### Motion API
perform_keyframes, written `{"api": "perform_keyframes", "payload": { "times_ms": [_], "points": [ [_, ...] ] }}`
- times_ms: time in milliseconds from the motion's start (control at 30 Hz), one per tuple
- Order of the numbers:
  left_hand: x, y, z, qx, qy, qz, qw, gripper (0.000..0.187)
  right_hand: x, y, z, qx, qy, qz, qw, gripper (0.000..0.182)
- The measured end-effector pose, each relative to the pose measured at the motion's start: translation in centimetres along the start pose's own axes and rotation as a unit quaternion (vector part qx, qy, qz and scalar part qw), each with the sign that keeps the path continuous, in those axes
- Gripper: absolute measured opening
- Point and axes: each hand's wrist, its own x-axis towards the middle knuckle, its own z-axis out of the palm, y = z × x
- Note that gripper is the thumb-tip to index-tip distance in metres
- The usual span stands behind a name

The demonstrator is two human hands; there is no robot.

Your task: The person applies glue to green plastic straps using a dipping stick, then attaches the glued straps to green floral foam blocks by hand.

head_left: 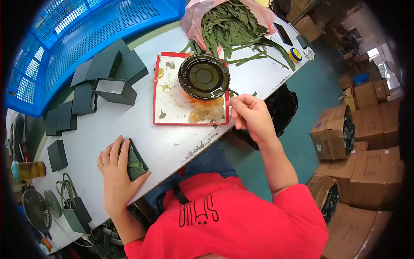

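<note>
My left hand lies at the table's near edge, fingers and thumb around a small dark green box with a lighter green ribbon strip across it. My right hand is raised at the table edge, thumb and fingertips pinched together. Whatever they hold, if anything, is too small to make out. Just left of those fingertips, a round black pan of dark brownish liquid stands on a stained white board with a red rim. Amber drips of glue-like residue show below the pan.
Several dark green boxes are grouped beside a blue plastic crate. A pink bag spills green ribbon strips at the back. A small gift bag, fan and jar stand left. Cartons line the right.
</note>
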Motion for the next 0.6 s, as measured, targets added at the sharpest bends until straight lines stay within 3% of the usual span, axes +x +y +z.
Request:
{"api": "perform_keyframes", "payload": {
  "times_ms": [600],
  "points": [
    [-0.2, -0.2, 0.1, -0.004, 0.01, 0.001, 1.0, 0.092, 2.0, 0.5, 2.1, 0.034, 0.011, 0.029, 0.999, 0.025]
  ]
}}
